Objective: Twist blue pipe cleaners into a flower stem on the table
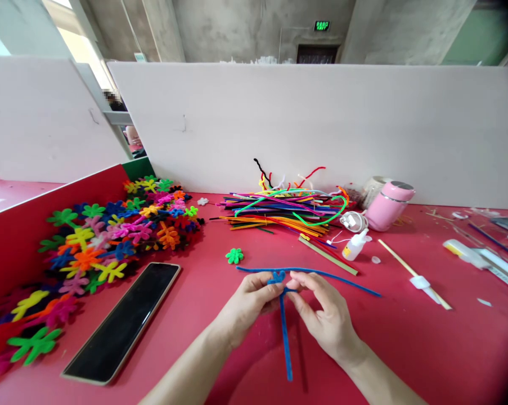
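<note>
Between my two hands is a blue pipe cleaner (285,337), bent into small loops at its top, its straight end hanging down toward me. My left hand (254,298) pinches the looped part between thumb and fingers. From the other side, the thumb and forefinger of my right hand (323,309) close on the same pipe cleaner near the loops. Just behind my fingertips a second blue pipe cleaner (346,280) lies across the red table. A small green pipe-cleaner flower (234,256) rests beyond my left hand.
Many coloured pipe-cleaner flowers (110,236) are heaped at left, beside a phone (122,323). A bundle of pipe cleaners (279,211) lies at the back. Right of it stand a glue bottle (355,246) and pink flask (389,207). A stick (395,259) and utility knife (464,254) lie farther right.
</note>
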{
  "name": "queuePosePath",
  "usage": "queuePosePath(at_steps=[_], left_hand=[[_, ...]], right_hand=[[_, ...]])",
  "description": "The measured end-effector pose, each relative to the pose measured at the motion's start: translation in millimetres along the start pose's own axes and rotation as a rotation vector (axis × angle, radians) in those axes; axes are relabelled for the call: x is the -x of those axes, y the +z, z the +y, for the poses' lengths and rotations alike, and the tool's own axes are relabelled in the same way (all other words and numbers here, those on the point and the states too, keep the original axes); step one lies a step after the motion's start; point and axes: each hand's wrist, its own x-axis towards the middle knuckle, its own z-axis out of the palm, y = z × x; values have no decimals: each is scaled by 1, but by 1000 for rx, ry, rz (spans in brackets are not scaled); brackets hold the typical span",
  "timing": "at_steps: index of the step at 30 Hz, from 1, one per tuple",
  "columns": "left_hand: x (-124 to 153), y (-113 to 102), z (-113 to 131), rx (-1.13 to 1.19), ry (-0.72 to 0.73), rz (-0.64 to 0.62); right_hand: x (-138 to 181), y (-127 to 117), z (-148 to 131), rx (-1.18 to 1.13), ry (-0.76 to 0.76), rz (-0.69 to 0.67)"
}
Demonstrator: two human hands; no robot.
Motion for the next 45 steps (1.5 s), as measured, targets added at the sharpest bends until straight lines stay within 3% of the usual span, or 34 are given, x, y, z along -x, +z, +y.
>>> queuePosePath(at_steps=[14,26,32,37,45], left_hand=[[-1,-6,5,66,-150,-21],[-1,1,3,-10,5,-74],[-3,-3,0,-36,23,-106],[-2,-3,1,-4,-48,-125],[-1,-4,2,-5,-41,-206]], right_hand=[[0,0,1,-25,-25,-71],[-2,-3,3,-7,-18,8],[-3,-5,6,87,-164,-10],[-3,-7,6,196,-283,-73],[-2,-10,5,233,-326,-103]])
